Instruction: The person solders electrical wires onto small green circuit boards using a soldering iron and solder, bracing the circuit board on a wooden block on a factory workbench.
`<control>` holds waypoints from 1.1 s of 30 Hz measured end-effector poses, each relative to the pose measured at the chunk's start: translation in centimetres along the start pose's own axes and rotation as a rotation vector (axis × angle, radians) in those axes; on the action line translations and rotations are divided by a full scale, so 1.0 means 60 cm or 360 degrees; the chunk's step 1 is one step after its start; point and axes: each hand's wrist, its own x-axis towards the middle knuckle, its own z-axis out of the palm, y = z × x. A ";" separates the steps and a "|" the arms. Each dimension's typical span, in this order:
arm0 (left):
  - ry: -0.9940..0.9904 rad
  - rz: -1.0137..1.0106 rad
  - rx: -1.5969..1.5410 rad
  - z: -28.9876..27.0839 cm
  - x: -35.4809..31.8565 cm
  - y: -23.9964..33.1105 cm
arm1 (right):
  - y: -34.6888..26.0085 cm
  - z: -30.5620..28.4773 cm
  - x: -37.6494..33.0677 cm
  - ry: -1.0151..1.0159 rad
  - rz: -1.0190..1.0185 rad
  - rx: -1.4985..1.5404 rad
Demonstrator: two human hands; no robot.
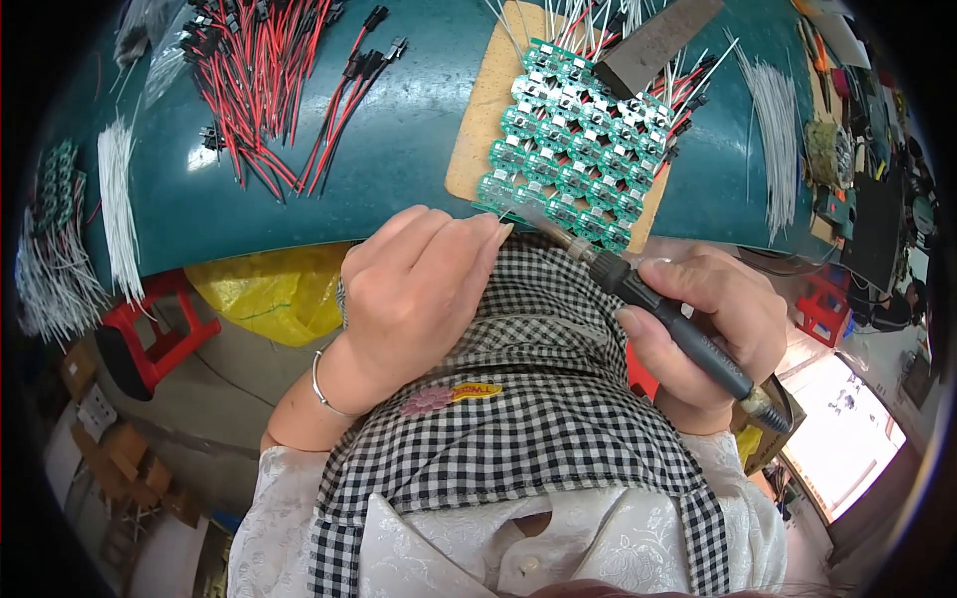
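Note:
My right hand (713,324) grips a black soldering iron (678,334), its metal tip pointing up and left to the near-left corner of a green circuit board panel (573,140). A faint haze hangs around the tip. My left hand (424,284) is closed in a pinch at that same corner, the fingertips close to the iron's tip. What it pinches is too small and hidden to make out. The panel, made of several rows of small boards, lies on a tan board (474,149). A dark metal bar (658,45) rests across its far right part.
Red-black wires with black connectors (264,80) lie at the far left of the green tabletop (399,130). White wires lie in bundles at the left (118,209) and right (773,130). Wired boards (60,219) sit at the left edge. Below stand red stools (159,334) and a yellow bag (269,294).

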 end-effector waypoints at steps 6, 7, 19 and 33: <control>-0.0055 0.0001 -0.0042 -0.008 0.001 0.002 | 0.010 -0.004 -0.004 0.0011 -0.0055 0.0034; -0.0081 -0.0021 -0.0043 -0.011 0.001 0.005 | 0.012 -0.006 -0.006 0.0013 -0.0050 0.0034; -0.0079 -0.0040 -0.0071 -0.001 0.003 0.012 | 0.030 -0.004 -0.008 0.0242 0.0108 0.0314; -0.0061 -0.0091 -0.0133 -0.007 0.004 0.019 | 0.019 -0.016 0.003 -0.0009 -0.0064 0.0207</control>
